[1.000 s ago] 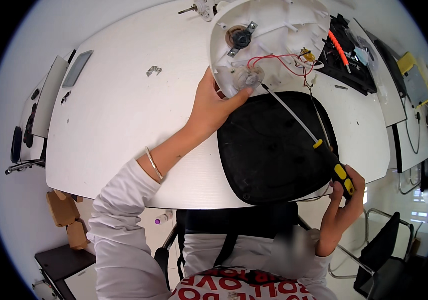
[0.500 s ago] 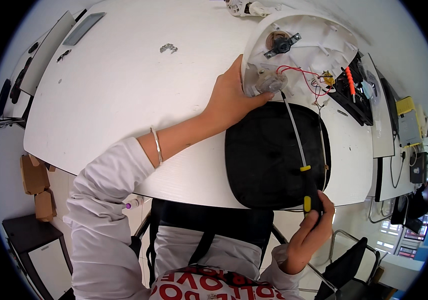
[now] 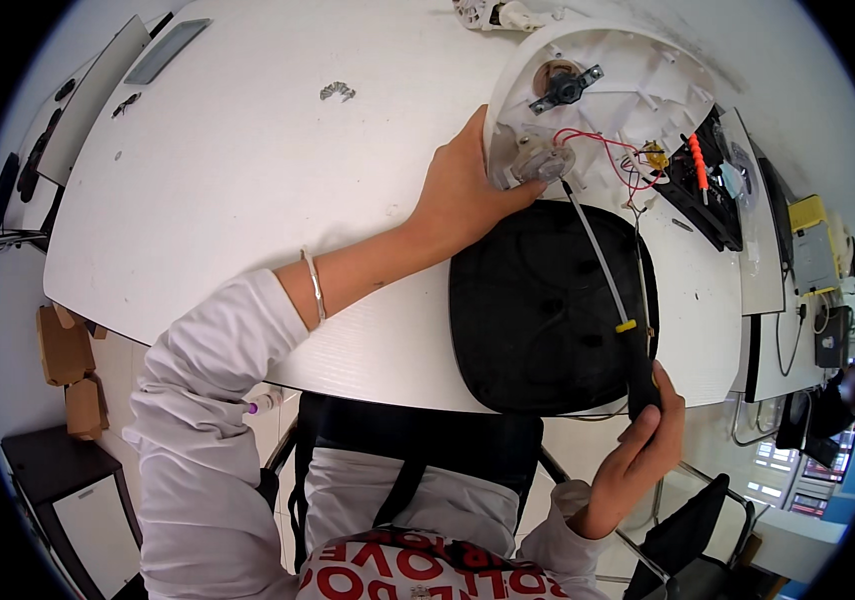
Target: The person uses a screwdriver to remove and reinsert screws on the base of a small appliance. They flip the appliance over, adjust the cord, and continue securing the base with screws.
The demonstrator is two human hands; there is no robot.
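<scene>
My left hand (image 3: 460, 190) grips the near left rim of a white plastic housing (image 3: 638, 75), its thumb beside a round translucent part (image 3: 546, 163). In my right hand (image 3: 643, 450), the fingers are wrapped round the black handle of a long screwdriver (image 3: 603, 262). The screwdriver's dark tip is at the near edge of the translucent part; whether it sits in a screw cannot be made out. Red wires (image 3: 598, 138) run from that part across the housing. Farther in, a black bracket piece (image 3: 566, 90) is fixed. Below the shaft lies a black panel (image 3: 518, 320).
Small metal pieces (image 3: 338, 91) lie on the white table (image 3: 248, 190). At the right, a black open case (image 3: 713, 205) has an orange twisted tool (image 3: 699, 165) on it. A white part (image 3: 498, 14) stands at the far edge. A black chair (image 3: 683, 535) is at lower right.
The screwdriver handle has swung to the right and turned, so its rear yellow patch no longer shows. My right hand moved right with it. My left hand stays on the housing.
</scene>
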